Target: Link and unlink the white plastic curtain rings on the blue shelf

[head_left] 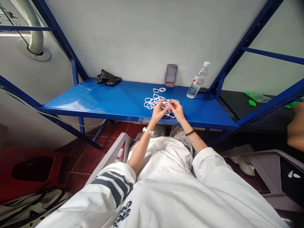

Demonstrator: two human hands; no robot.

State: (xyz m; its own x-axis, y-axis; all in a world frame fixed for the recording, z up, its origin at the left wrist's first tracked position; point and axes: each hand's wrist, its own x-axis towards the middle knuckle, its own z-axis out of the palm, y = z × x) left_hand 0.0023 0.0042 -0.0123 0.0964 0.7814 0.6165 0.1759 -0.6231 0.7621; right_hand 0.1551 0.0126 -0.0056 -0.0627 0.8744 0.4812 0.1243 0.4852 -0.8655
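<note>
The left hand (157, 112) and right hand (177, 110) pinch a white ring (164, 106) between fingers, and slack grip could lose it among nearby rings (152, 102).

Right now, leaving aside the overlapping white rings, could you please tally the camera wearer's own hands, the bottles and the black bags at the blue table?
Hands: 2 (left hand, right hand)
Bottle: 1
Black bag: 1
Total: 4

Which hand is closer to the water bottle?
Right: the right hand is left of the bottle and nearer the body; the left hand is farther left.
</note>
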